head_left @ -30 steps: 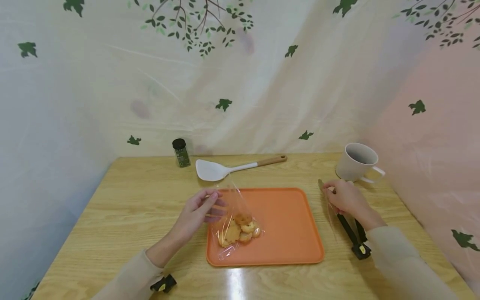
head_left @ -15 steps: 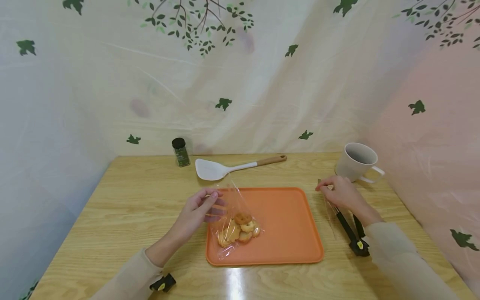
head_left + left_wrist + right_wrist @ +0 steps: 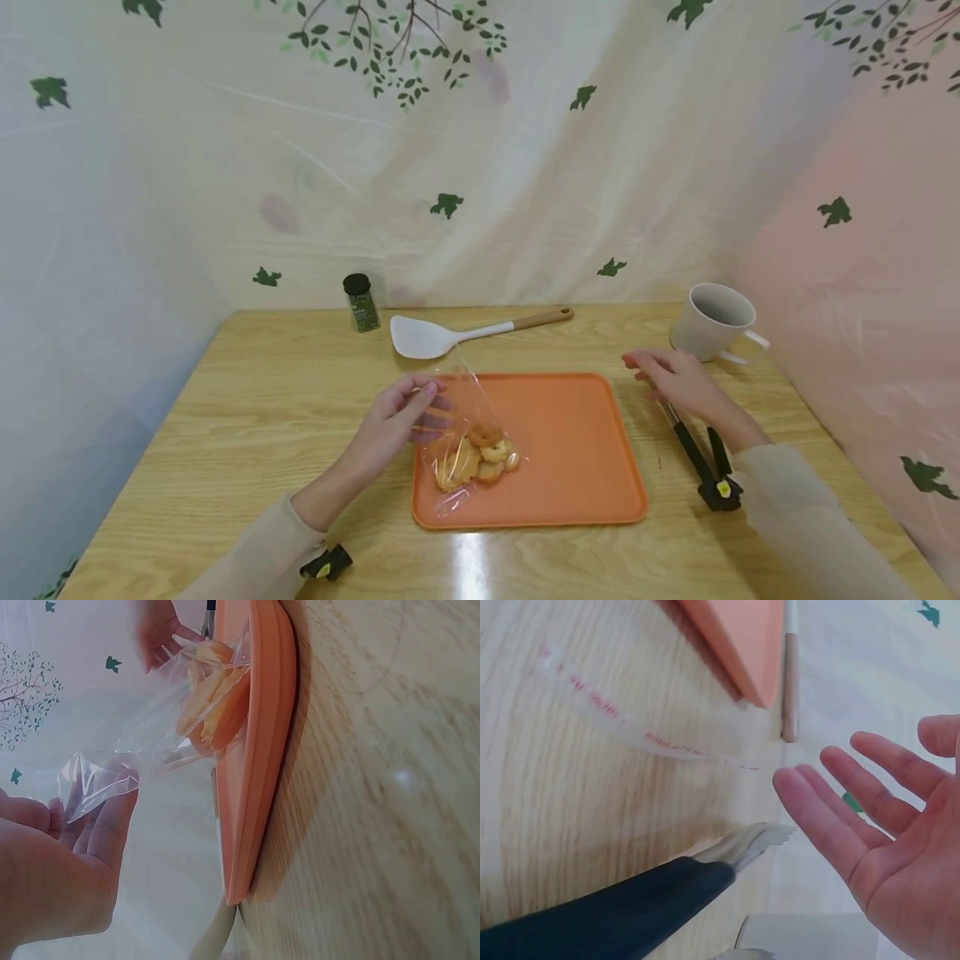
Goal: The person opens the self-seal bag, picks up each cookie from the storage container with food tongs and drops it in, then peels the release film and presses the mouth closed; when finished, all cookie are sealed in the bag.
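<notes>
My left hand (image 3: 401, 417) pinches the top edge of a clear plastic bag (image 3: 101, 784) between thumb and fingers. Inside the bag, several golden cookies (image 3: 472, 458) rest over the left part of an orange tray (image 3: 570, 450). Right of the tray, my right hand (image 3: 678, 379) hovers with loosely spread fingers and nothing in them. Beneath it lie black-handled tongs (image 3: 630, 900) with scalloped metal tips. A thin clear plastic strip (image 3: 600, 705) with red print lies on the wood close to the tongs.
A pale mug (image 3: 708, 329) stands just behind my right hand. At the back lie a white spatula with a wooden handle (image 3: 543, 320) and, further left, an upright spice jar with a black lid (image 3: 362, 302). A fabric curtain (image 3: 480, 167) borders the table.
My right hand has shifted left, its fingers have loosened, and the thin plastic strip that hung from it has been let go. The left hand and the bag stay nearly still.
</notes>
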The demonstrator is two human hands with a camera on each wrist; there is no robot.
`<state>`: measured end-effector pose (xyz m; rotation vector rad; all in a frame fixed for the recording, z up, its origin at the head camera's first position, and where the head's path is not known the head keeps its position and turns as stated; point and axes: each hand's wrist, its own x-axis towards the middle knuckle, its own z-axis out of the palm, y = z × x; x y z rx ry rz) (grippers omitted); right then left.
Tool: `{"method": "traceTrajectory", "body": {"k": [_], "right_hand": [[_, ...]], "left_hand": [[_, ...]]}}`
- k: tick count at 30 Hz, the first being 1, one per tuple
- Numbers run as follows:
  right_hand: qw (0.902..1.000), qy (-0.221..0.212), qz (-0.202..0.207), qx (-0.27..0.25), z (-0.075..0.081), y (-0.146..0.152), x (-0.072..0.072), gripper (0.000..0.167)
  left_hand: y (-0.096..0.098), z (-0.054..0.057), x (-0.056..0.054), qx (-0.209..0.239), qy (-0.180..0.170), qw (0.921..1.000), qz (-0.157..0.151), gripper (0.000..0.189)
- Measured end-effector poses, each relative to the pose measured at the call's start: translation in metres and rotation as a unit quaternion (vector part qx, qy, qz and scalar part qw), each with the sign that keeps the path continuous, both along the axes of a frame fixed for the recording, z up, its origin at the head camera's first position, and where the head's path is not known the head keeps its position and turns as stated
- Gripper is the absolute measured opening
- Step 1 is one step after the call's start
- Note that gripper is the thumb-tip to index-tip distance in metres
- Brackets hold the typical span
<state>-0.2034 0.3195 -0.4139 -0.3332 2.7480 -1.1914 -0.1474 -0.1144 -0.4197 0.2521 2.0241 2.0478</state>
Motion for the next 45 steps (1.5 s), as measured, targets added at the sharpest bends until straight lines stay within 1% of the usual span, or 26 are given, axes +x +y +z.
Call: {"method": "traceTrajectory", "body": {"k": [5, 8, 11, 12, 15, 19, 23, 25, 28, 32, 35, 38, 41, 45], "right_hand": [[0.9968, -0.03, 0.011, -0.073, 0.007, -0.006, 0.0, 0.054], [0.9906, -0.048, 0.025, -0.125, 0.009, -0.016, 0.0, 0.053], [0.9839, -0.053, 0.049, -0.164, 0.009, -0.035, -0.001, 0.054], [0.9806, -0.057, 0.058, -0.178, 0.009, -0.042, -0.001, 0.055], [0.9739, -0.062, 0.09, -0.199, 0.007, -0.067, -0.002, 0.058], [0.96, -0.069, 0.139, -0.233, 0.003, -0.104, -0.006, 0.063], [0.9439, -0.081, 0.167, -0.273, 0.0, -0.137, -0.009, 0.066], [0.9386, -0.086, 0.166, -0.29, -0.002, -0.15, -0.009, 0.064], [0.9332, -0.083, 0.154, -0.314, -0.003, -0.165, -0.01, 0.055], [0.9328, -0.069, 0.125, -0.331, -0.004, -0.176, -0.01, 0.041], [0.9324, -0.065, 0.105, -0.34, -0.005, -0.182, -0.011, 0.038], [0.93, -0.063, 0.095, -0.349, -0.006, -0.186, -0.01, 0.035], [0.9254, -0.06, 0.09, -0.363, -0.006, -0.186, -0.007, 0.031], [0.9152, -0.058, 0.091, -0.388, -0.007, -0.178, -0.001, 0.031]], "left_hand": [[0.001, 0.001, -0.001, 0.003, 0.0, 1.0, -0.001, 0.037], [0.001, 0.001, -0.001, 0.002, 0.004, 1.0, -0.004, 0.039], [0.001, 0.002, -0.002, 0.0, 0.01, 0.9999, -0.006, 0.042], [0.001, 0.002, -0.002, -0.001, 0.011, 0.9999, -0.007, 0.042], [0.001, 0.003, -0.003, -0.001, 0.015, 0.9999, -0.008, 0.042], [0.0, 0.005, -0.003, 0.005, 0.023, 0.9997, -0.005, 0.04], [0.0, 0.007, -0.004, 0.013, 0.025, 0.9996, -0.003, 0.042], [0.0, 0.007, -0.004, 0.016, 0.023, 0.9996, -0.005, 0.043], [0.0, 0.008, -0.005, 0.017, 0.02, 0.9996, -0.004, 0.04], [0.0, 0.01, -0.005, 0.015, 0.021, 0.9997, -0.001, 0.036], [-0.001, 0.01, -0.005, 0.014, 0.022, 0.9997, 0.001, 0.037], [-0.002, 0.011, -0.004, 0.012, 0.023, 0.9997, 0.003, 0.039], [-0.003, 0.01, -0.003, 0.012, 0.026, 0.9996, 0.006, 0.038], [-0.003, 0.009, -0.004, 0.02, 0.026, 0.9994, 0.01, 0.037]]}}
